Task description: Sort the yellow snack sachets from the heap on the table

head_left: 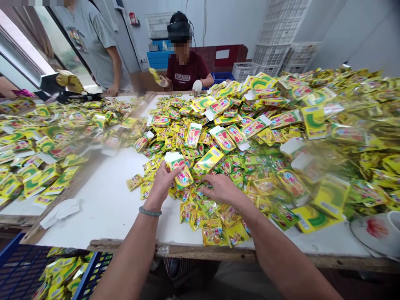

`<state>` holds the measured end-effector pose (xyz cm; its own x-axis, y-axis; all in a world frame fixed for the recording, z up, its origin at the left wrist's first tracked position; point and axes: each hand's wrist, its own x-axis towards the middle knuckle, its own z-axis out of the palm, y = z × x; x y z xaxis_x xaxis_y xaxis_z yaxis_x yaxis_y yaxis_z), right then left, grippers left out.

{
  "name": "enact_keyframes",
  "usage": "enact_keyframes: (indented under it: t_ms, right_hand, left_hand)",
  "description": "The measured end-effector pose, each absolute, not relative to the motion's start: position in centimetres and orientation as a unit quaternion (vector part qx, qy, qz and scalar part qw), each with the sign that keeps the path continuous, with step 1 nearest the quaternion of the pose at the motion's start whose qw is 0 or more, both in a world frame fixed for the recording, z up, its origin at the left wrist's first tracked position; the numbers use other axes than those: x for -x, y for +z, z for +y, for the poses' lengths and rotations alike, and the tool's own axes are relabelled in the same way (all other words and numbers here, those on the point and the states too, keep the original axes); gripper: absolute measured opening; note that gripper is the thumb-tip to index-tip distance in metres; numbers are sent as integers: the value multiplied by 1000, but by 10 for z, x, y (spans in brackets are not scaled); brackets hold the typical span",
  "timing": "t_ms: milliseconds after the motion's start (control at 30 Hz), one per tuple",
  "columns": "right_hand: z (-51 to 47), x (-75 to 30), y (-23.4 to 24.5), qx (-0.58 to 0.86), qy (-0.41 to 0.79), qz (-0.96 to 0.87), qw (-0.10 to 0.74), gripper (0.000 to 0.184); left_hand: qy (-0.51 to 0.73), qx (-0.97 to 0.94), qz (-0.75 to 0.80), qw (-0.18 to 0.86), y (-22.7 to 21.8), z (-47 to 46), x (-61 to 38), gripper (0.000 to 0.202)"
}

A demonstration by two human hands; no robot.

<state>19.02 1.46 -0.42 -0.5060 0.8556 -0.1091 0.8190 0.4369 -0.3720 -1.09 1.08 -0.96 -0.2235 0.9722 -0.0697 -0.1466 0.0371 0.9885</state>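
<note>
My left hand [161, 186], with a beaded bracelet on its wrist, is closed around a small yellow and green candy box [183, 178]. The white flap at the box's top end stands up. Just to the right, my right hand [225, 191] reaches over loose candy packets [208, 206], its thumb and fingers apart. Some of its fingertips are hidden among the packets, and no item shows in its grasp. Another yellow box [210, 159] lies right above these fingers. More boxes with raised white flaps, such as one box [193, 135], rest on the heap beyond.
A large heap of packets [368, 104] rises at the right, beside a white floral bowl [379, 231]. Boxes [40, 179] cover the left table. Below the wooden edge [218, 253] stands a blue crate [84, 277]. Across sits a gloved co-worker [187, 77]; another person [96, 46] stands left.
</note>
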Motion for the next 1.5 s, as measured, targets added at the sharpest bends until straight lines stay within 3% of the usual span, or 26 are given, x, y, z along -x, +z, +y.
enact_keyframes:
  t_ms: [100, 200, 267, 333, 500, 600, 833, 1067, 1133, 1300, 1400, 1500]
  right_hand:
    - [12, -190, -4, 473, 172, -863, 36, 48]
    - [10, -189, -2, 478, 152, -865, 23, 24]
    - [12, -191, 0, 492, 157, -856, 43, 21]
    - [18, -198, 2, 507, 186, -835, 105, 23]
    - [34, -204, 1, 503, 393, -646, 419, 26]
    - [37, -197, -5, 448, 513, -558, 474, 35]
    - [34, -188, -22, 449, 468, -630, 426, 24]
    - [29, -186, -15, 483, 453, -625, 415, 33]
    - [26, -187, -11, 517, 396, -669, 358, 32]
    - [5, -173, -14, 529, 205, -817, 100, 28]
    - [0, -165, -19, 509, 165, -843, 55, 38]
    - [7, -173, -17, 516, 257, -815, 62, 23]
  left_hand:
    - [521, -436, 564, 470, -13, 9, 11, 56]
    - [486, -449, 564, 493, -14, 8, 12, 61]
    - [470, -473, 543, 511, -13, 8, 12, 59]
    - [446, -512, 521, 517, -12, 7, 13, 52]
    - [351, -566, 485, 567, -6, 3, 8, 39]
    - [338, -565, 458, 597, -4, 2, 5, 38]
    - [396, -501, 471, 609, -6, 1, 2, 46]
    - [414, -440, 532, 593, -9, 4, 8, 54]
    - [444, -409, 544, 582, -9, 6, 13, 53]
    - [482, -391, 561, 548, -10, 9, 20, 50]
    - [475, -385, 568, 551, -11, 9, 19, 55]
    - [468, -382, 566, 561, -12, 9, 20, 58]
